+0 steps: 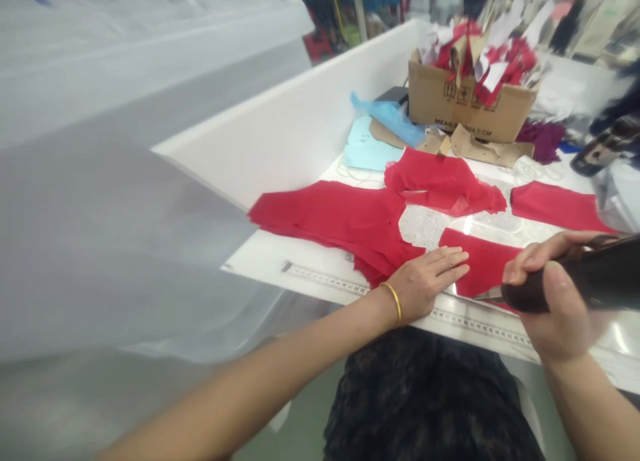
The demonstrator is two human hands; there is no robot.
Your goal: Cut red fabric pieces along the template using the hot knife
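Note:
My left hand (pixel 425 281), with a gold bangle at the wrist, lies flat at the table's front edge. Its fingers stretch out together onto a red fabric piece (pixel 483 261). Beside it, to the left, a larger red fabric piece (pixel 345 217) spreads toward the table's left corner. My right hand (pixel 563 307) is wrapped around a thick black tool (pixel 600 274). A thin, blurred metallic part shows near the tool's left end, low over the red piece; I cannot make out its kind.
More red fabric pieces (pixel 445 181) lie behind. A cardboard box (pixel 475 107) of red and white scraps stands at the back, near brown and light-blue pattern pieces (pixel 373 147). A measuring tape (pixel 325 277) runs along the front edge. Translucent sheeting (pixel 100 234) fills the left.

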